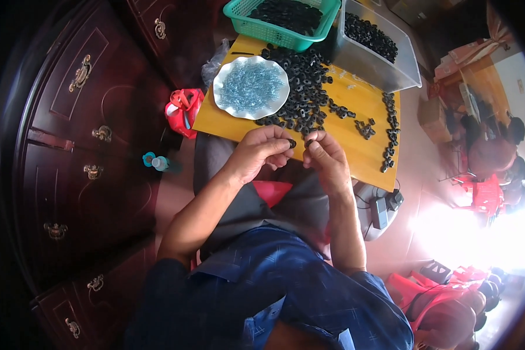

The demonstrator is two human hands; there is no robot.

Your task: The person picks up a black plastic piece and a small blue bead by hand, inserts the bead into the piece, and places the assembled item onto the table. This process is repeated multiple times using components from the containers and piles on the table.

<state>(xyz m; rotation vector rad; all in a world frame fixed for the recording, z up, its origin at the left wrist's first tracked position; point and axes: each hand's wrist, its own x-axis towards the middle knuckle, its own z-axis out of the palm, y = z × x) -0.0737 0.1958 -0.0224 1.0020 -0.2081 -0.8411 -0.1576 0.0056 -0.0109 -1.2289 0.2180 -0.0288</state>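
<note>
The left hand [262,153] pinches a small black piece [292,143]; the right hand [328,160], just beside, pinches a dark bit [310,140]. Beyond both, the black heap [303,81] stretches away across the table [361,157] (the plate [248,115] lies nearer the left).

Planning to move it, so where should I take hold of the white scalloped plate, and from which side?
Probably the near-left rim of the white scalloped plate, approached from the left: its wavy edge is exposed there, while small black parts crowd its right. Small pale-blue pieces cover the middle.
</note>
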